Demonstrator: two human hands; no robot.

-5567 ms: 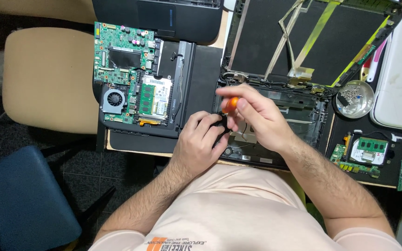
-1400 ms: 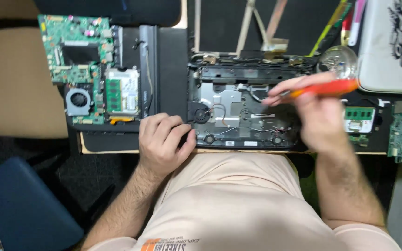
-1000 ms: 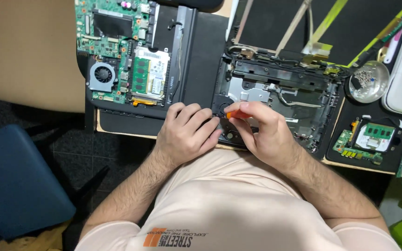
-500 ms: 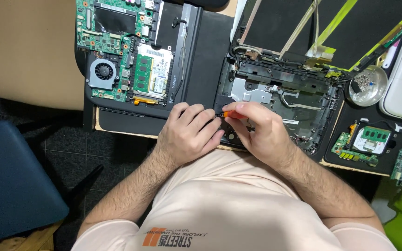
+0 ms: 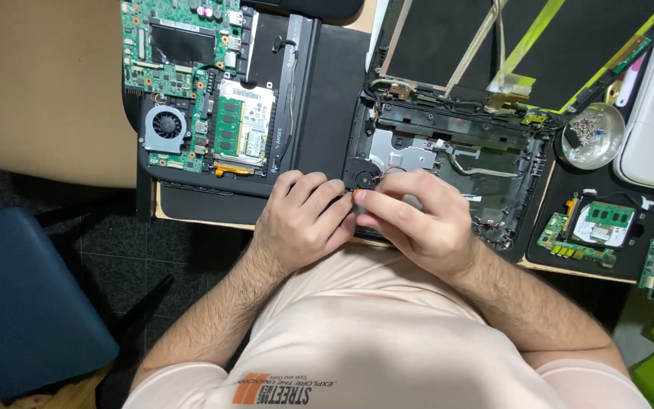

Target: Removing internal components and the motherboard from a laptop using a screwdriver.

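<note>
Right hand [image 5: 425, 223] pinches orange-handled screwdriver [image 5: 359, 195] over opened laptop base [image 5: 493, 151]; left hand [image 5: 304, 220], fingers curled, touching at its 9 o'clock, holds nothing visible.

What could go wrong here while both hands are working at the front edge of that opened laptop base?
The right hand grips an orange-handled screwdriver right by the small fan and thin loose wires; a slip might nick them. The left hand hides the spot, so a freed screw could drop unseen. The screw dish sits beyond easy reach, near the table edge of parts.
</note>
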